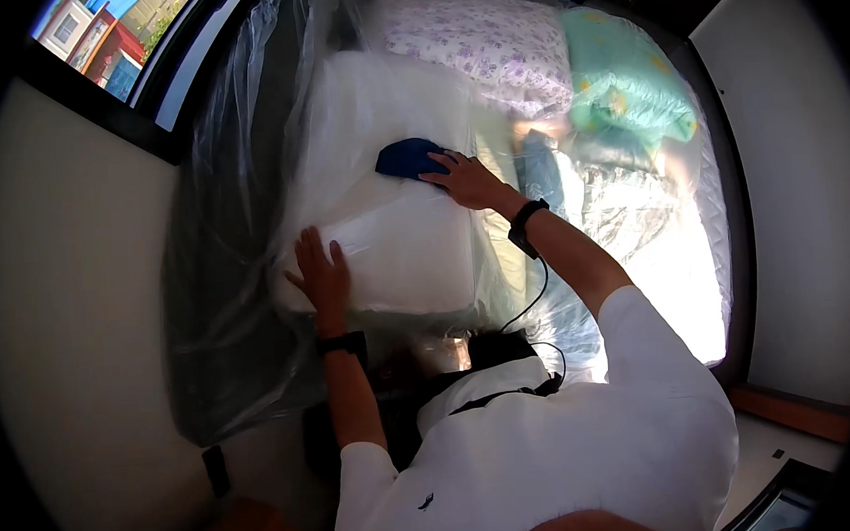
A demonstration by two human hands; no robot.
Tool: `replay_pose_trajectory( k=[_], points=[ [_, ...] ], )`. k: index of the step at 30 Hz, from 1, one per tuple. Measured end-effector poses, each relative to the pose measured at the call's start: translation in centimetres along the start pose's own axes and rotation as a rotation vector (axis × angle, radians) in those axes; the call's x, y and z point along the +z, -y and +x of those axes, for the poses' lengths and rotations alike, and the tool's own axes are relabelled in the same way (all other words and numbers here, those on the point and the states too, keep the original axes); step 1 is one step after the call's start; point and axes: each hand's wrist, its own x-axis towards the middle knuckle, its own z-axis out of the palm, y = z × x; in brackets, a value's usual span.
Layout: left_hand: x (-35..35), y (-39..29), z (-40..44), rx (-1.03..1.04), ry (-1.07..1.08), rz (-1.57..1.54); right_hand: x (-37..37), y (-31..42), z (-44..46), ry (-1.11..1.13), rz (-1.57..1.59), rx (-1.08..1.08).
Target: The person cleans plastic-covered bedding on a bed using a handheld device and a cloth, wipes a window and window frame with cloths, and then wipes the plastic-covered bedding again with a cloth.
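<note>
A large white, block-like bundle (395, 258) lies in front of me under a clear plastic sheet (237, 219). My left hand (324, 279) rests flat near its left side, fingers spread. Toward the middle of the bundle, my right hand (465, 177) has its fingers on the edge of a dark blue cloth (407, 158), holding it against the surface. Part of the cloth's right end is hidden under those fingers. Both wrists wear black bands.
Beyond the bundle are a purple-flowered pillow (490, 47) and a green quilted bundle (623, 78). Sunlit plastic-covered bedding (652, 242) lies to the right. A window (119, 41) is at upper left, with walls on both sides. A thin black cable (534, 303) hangs near my right arm.
</note>
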Motion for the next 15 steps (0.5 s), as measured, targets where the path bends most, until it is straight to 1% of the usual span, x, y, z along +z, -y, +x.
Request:
replay_pose_trajectory(
  k=[2,4,5,6,8,10,11,13,15],
  points=[
    [0.2,0.2,0.2,-0.039,0.058,0.011,0.8,-1.9,2.4,-0.021,0.004,-0.002],
    [-0.1,0.9,0.8,-0.039,0.062,0.042,1.6,-3.7,5.9,-0.011,0.032,0.153],
    [0.2,1.2,1.0,-0.052,0.058,0.062,1.9,-4.6,6.8,-0.019,0.128,0.206],
    [1.0,1.6,1.0,-0.051,0.066,0.046,2.4,-5.3,7.7,-0.023,0.144,0.191],
    [1.9,2.2,1.3,-0.049,0.073,0.048,4.1,-6.2,8.4,-0.110,0.216,0.288],
    [2.3,2.0,1.4,-0.079,0.135,0.055,5.6,-7.6,8.4,-0.094,0.273,0.264],
    [2.2,1.7,1.2,-0.095,0.152,0.066,6.6,-8.2,8.4,-0.153,0.327,0.256],
    [2.1,1.1,1.2,-0.091,0.154,-0.009,7.8,-8.6,8.5,-0.261,0.416,0.229],
    [2.6,1.2,1.0,-0.094,0.170,0.001,7.9,-7.8,7.9,-0.242,0.383,0.268]
  ],
)
